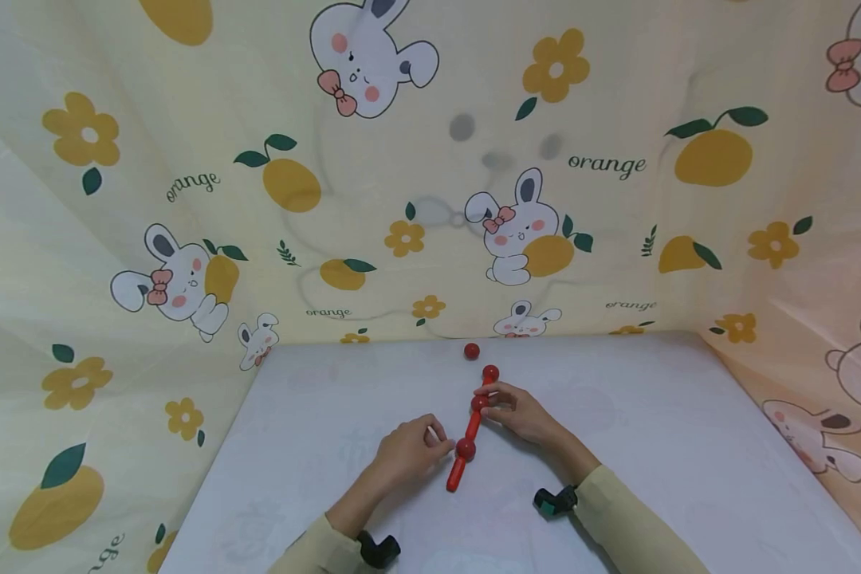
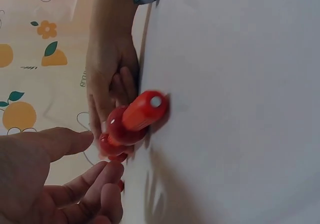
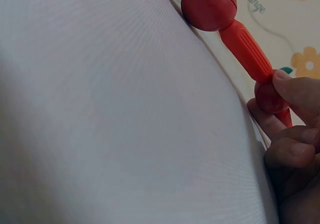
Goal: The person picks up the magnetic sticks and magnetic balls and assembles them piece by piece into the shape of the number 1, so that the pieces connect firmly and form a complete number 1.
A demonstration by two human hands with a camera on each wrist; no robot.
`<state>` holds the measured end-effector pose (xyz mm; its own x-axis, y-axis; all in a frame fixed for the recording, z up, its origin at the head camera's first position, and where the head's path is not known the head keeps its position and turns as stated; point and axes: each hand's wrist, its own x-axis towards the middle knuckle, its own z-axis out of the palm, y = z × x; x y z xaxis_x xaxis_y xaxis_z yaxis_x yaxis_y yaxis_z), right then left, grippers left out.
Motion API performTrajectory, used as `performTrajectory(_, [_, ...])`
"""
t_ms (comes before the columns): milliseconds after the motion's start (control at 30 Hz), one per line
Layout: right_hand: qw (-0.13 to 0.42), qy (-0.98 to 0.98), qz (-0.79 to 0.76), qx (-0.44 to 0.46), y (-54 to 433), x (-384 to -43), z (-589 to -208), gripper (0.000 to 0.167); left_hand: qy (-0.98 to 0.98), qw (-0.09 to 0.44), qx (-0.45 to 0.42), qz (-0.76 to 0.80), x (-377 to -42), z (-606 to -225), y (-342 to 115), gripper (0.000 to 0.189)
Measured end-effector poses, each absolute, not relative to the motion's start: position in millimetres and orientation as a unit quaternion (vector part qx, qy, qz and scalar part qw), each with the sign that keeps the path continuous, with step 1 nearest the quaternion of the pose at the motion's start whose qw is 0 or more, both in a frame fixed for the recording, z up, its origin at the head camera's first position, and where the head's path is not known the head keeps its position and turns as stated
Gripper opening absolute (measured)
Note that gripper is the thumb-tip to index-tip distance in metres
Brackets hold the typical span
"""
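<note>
A chain of red rods and balls lies slanted across the white table in the head view. It has a far ball (image 1: pixel 491 373), a middle ball (image 1: pixel 479 403) and a near ball (image 1: pixel 465 450), and its near end is a ridged rod (image 1: pixel 455 475) with a small pale tip. My right hand (image 1: pixel 520 410) pinches the middle ball between thumb and fingers, as the right wrist view also shows at that ball (image 3: pixel 270 97). Beside the near ball (image 2: pixel 122 126) is my left hand (image 1: pixel 410 448), its thumb and fingers spread apart with nothing gripped between them.
One loose red ball (image 1: pixel 471 351) sits near the back edge of the white table (image 1: pixel 316 414). Behind and at both sides hangs a cream curtain (image 1: pixel 373 159) printed with rabbits, oranges and flowers. Each wrist wears a small black camera.
</note>
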<state>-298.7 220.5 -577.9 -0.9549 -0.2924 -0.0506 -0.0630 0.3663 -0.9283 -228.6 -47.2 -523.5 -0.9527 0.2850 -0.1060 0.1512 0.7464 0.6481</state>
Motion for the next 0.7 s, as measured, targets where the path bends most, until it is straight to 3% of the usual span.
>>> performTrajectory(700, [0.116, 0.816, -0.554, -0.114, 220.4, -297.7, -575.1, 0.039, 0.930, 0.059, 0.123, 0.341, -289.1, -512.0, -40.3, 0.024])
